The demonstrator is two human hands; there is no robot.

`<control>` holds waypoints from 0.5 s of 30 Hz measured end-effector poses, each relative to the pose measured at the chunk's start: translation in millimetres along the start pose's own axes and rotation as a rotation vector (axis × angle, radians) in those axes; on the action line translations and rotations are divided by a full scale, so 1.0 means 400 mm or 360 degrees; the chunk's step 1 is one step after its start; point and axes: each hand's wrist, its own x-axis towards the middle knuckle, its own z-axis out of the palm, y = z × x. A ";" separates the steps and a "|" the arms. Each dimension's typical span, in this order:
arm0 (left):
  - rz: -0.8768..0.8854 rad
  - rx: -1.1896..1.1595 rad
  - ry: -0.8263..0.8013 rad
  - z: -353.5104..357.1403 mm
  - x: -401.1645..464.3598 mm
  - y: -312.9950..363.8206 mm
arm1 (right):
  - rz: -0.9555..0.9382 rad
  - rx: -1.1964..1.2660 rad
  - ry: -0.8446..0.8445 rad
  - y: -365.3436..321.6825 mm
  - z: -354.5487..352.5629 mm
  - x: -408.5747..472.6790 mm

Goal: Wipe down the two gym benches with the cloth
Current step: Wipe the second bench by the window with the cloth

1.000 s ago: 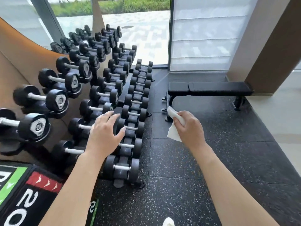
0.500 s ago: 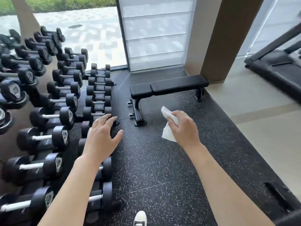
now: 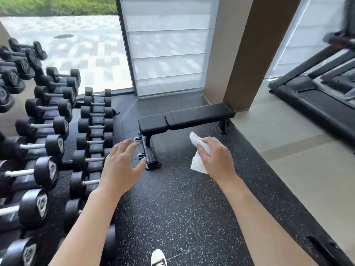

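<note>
A black padded gym bench (image 3: 197,116) stands flat on the rubber floor ahead, in front of a brown pillar. Only this one bench is in view. My right hand (image 3: 217,157) grips a white cloth (image 3: 197,150) in the air, short of the bench and a little to its right of centre. The cloth's ends stick out above and below my fingers. My left hand (image 3: 121,166) hovers open with spread fingers, low and left of the bench's near foot (image 3: 152,160), touching nothing.
Rows of black dumbbells (image 3: 50,144) on a sloped rack fill the left side. A treadmill (image 3: 317,96) stands at the right on the pale floor. The brown pillar (image 3: 244,54) rises behind the bench. My shoe (image 3: 158,258) shows at the bottom edge.
The view has swung right and moved closer to the bench; the dumbbell rack slid left and the treadmill came into view. Both hands kept their pose, the cloth still held.
</note>
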 end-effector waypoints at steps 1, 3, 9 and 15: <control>-0.0008 0.0001 0.0004 -0.002 0.039 -0.025 | -0.0009 -0.0007 -0.0015 -0.011 0.027 0.041; -0.0034 0.0008 0.0001 -0.007 0.110 -0.071 | -0.0031 -0.0025 -0.0044 -0.035 0.074 0.114; -0.0095 -0.0019 0.0005 -0.019 0.302 -0.188 | -0.0085 -0.0063 -0.0073 -0.094 0.197 0.312; -0.0152 -0.0062 0.0028 -0.023 0.407 -0.259 | -0.0112 -0.0053 -0.0132 -0.131 0.281 0.437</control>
